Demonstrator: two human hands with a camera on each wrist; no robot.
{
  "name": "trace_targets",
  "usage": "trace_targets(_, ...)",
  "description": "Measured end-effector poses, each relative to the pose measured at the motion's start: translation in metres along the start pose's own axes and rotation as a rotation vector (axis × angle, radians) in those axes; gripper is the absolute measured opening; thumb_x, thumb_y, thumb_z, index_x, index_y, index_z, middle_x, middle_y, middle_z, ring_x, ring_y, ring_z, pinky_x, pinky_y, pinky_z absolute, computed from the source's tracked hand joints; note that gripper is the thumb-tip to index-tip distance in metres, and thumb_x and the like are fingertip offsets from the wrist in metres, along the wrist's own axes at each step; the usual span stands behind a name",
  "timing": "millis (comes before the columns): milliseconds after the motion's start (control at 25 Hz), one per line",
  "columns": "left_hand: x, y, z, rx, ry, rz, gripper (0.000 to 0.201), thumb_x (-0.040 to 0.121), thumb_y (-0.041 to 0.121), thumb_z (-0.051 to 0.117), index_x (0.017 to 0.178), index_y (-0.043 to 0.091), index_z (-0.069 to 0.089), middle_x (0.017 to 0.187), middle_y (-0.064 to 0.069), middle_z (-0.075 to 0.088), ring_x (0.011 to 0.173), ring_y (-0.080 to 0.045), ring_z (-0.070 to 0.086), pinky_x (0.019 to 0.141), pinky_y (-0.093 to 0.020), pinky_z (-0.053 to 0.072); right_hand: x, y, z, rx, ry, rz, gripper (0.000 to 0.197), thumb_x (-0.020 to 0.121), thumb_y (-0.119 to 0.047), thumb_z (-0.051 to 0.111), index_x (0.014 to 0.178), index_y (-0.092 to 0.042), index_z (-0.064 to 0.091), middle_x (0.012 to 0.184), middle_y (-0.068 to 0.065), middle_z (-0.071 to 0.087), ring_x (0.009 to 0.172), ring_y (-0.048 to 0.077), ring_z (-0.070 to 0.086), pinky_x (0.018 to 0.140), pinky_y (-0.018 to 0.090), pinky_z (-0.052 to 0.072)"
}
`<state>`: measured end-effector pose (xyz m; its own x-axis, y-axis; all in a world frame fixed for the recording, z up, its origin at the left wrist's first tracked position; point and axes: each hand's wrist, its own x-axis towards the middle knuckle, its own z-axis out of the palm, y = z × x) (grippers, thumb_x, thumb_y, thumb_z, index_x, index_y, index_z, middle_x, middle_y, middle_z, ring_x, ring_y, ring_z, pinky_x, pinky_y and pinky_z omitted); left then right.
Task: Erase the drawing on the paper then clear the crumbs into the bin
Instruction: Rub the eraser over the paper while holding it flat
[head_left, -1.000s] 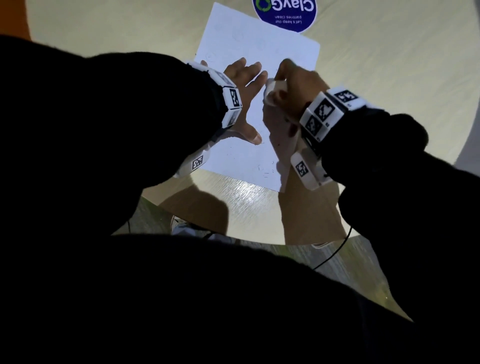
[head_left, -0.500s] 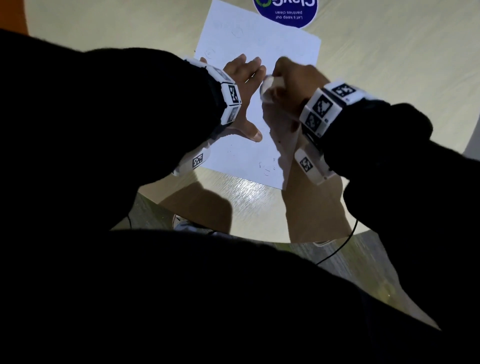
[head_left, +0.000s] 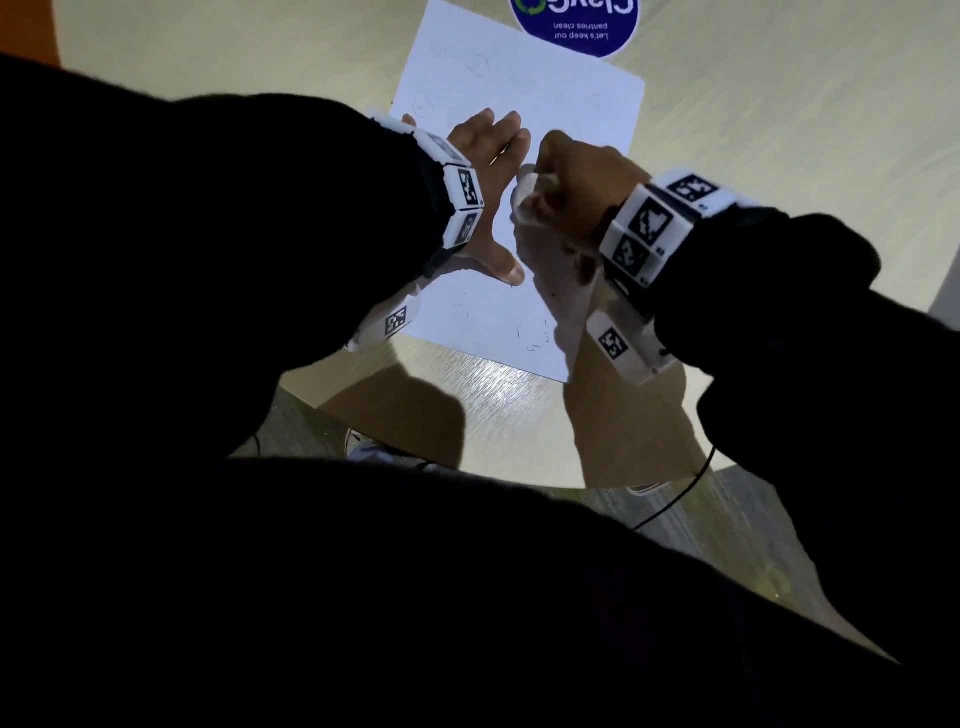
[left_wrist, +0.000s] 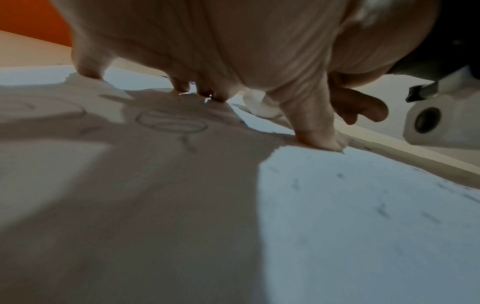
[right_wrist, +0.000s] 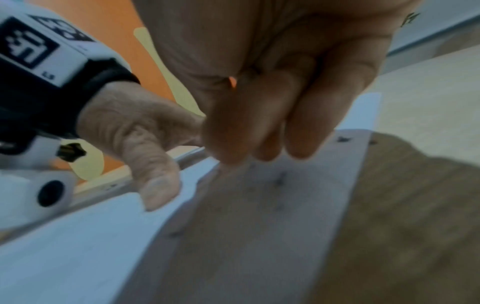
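A white sheet of paper (head_left: 519, 88) lies on the pale table, with faint pencil circles near its far left. My left hand (head_left: 491, 171) presses flat on it, fingers straight and thumb spread. Just to its right, my right hand (head_left: 566, 182) grips a white eraser (head_left: 523, 195) whose end is down on the paper. Dark eraser crumbs (head_left: 535, 338) lie scattered near the sheet's near right corner. In the left wrist view the fingertips (left_wrist: 218, 95) bear on the paper beside a pencilled oval (left_wrist: 171, 123), with the eraser (left_wrist: 262, 106) beyond. In the right wrist view the curled fingers (right_wrist: 259, 127) hide the eraser.
A round blue sticker (head_left: 574, 21) sits on the table just past the paper's far edge. The table's curved near edge (head_left: 519, 483) runs close to my body. An orange surface (head_left: 26, 31) shows at the far left. No bin is in view.
My right hand has shifted the eraser a little towards me and towards the left hand over the paper. The left hand has stayed pressed on the sheet.
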<state>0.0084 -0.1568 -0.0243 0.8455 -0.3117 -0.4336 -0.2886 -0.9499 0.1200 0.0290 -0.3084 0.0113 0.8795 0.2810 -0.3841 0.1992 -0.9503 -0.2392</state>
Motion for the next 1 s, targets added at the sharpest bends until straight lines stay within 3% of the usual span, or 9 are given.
trace_targets(160, -0.001, 0.003, -0.002, 0.014, -0.017, 0.001, 0.128, 0.066, 0.079, 0.059, 0.152, 0.015, -0.01, 0.16, -0.003, -0.015, 0.147, -0.022, -0.012, 0.115, -0.054, 0.002, 0.007, 0.002, -0.007, 0.0, 0.035, 0.022, 0.036, 0.087, -0.035, 0.056, 0.116, -0.015, 0.049, 0.11, 0.009, 0.06, 0.098, 0.028, 0.058, 0.078, 0.034, 0.042)
trace_targets(400, -0.002, 0.002, -0.005, 0.025, -0.045, -0.003, 0.128, 0.066, 0.079, 0.058, 0.152, 0.015, -0.012, 0.16, -0.003, -0.016, 0.147, -0.022, -0.012, 0.114, -0.054, 0.002, -0.003, 0.001, -0.005, -0.037, -0.031, -0.003, 0.036, 0.09, -0.032, 0.055, 0.116, -0.009, 0.046, 0.101, 0.006, 0.055, 0.089, 0.025, 0.052, 0.07, 0.03, 0.032)
trace_targets(520, -0.002, 0.002, -0.004, 0.026, -0.04, 0.001, 0.128, 0.064, 0.082, 0.055, 0.152, 0.017, -0.013, 0.16, -0.002, -0.016, 0.147, -0.022, -0.012, 0.114, -0.055, 0.002, 0.0, 0.002, -0.011, -0.003, 0.054, 0.009, 0.037, 0.091, -0.032, 0.054, 0.116, -0.006, 0.046, 0.109, 0.017, 0.06, 0.09, 0.03, 0.057, 0.069, 0.031, 0.034)
trace_targets(680, -0.004, 0.005, -0.007, 0.029, -0.05, -0.015, 0.128, 0.066, 0.078, 0.06, 0.152, 0.015, -0.011, 0.16, -0.003, -0.016, 0.147, -0.022, -0.012, 0.114, -0.056, 0.003, -0.014, -0.005, 0.001, -0.038, -0.045, -0.016, 0.032, 0.093, -0.03, 0.05, 0.116, -0.008, 0.046, 0.097, 0.013, 0.059, 0.079, 0.03, 0.057, 0.068, 0.033, 0.041)
trace_targets(800, -0.005, 0.007, -0.008, 0.026, -0.051, -0.014, 0.126, 0.068, 0.077, 0.059, 0.152, 0.016, -0.012, 0.16, -0.003, -0.017, 0.147, -0.022, -0.013, 0.114, -0.053, 0.001, -0.002, -0.002, -0.011, -0.018, -0.015, 0.046, 0.037, 0.094, -0.027, 0.05, 0.126, -0.01, 0.044, 0.117, 0.017, 0.057, 0.104, 0.031, 0.058, 0.083, 0.037, 0.043)
trace_targets(840, -0.005, 0.007, -0.008, 0.022, -0.049, -0.018, 0.126, 0.068, 0.077, 0.059, 0.152, 0.016, -0.012, 0.16, -0.002, -0.017, 0.147, -0.022, -0.013, 0.114, -0.053, 0.001, -0.001, -0.002, -0.011, -0.014, 0.01, 0.042, 0.037, 0.094, -0.026, 0.05, 0.126, -0.009, 0.044, 0.118, 0.018, 0.057, 0.106, 0.031, 0.057, 0.083, 0.037, 0.043)
trace_targets(1000, -0.006, 0.007, -0.005, 0.02, -0.03, -0.014, 0.126, 0.068, 0.075, 0.062, 0.153, 0.013, -0.009, 0.16, -0.004, -0.014, 0.147, -0.022, -0.011, 0.114, -0.052, 0.001, -0.023, -0.006, 0.004, -0.064, -0.011, -0.032, 0.029, 0.093, -0.029, 0.049, 0.112, -0.008, 0.046, 0.088, 0.012, 0.055, 0.075, 0.029, 0.052, 0.064, 0.032, 0.035)
